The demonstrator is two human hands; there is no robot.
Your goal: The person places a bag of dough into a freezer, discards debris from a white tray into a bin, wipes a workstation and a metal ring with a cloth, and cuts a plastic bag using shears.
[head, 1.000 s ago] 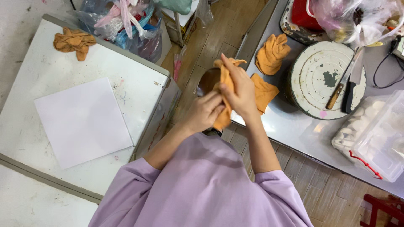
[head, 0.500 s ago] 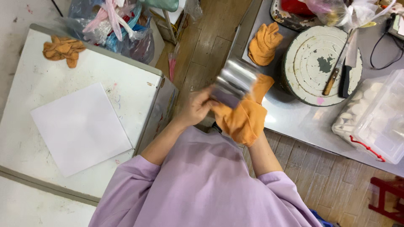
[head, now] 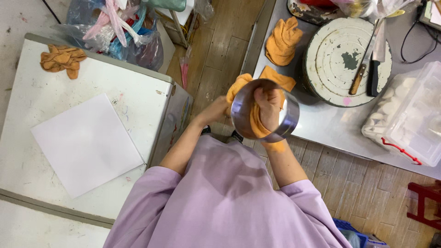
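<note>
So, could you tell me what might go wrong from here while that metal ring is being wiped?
The metal ring is held over the gap between the tables, with only the left hand gripping its outside; it could slip and fall to the wooden floor. The right hand presses the orange cloth inside the ring, so a thin rim edge might scrape the fingers. Two knives lie on the round board close by.
</note>
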